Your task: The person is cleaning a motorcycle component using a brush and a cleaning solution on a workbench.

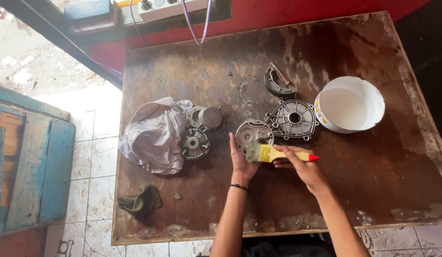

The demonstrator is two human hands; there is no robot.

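Your surface (373, 181) is a worn, stained brown board. Lying on it you have a white bowl (350, 105), a ribbed metal cover (292, 119), a curved metal piece (278, 83), round metal parts (199, 131), a white cloth (154, 135) and a dark rag (141, 202).

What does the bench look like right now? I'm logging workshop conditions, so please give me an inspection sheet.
Surface: worn, stained brown wooden table.
Job's things: yellow paintbrush with red handle tip, bristles on a round metal cover.
Clutter: webbed metal cover, brake shoe, two round metal parts, white bowl of pale liquid, white cloth, dark rag.
Grippers: left hand steadies the round cover; right hand holds the brush.
Cables: purple-white cords from a power strip.
Surroundings: tiled floor, blue wooden board, red wall.
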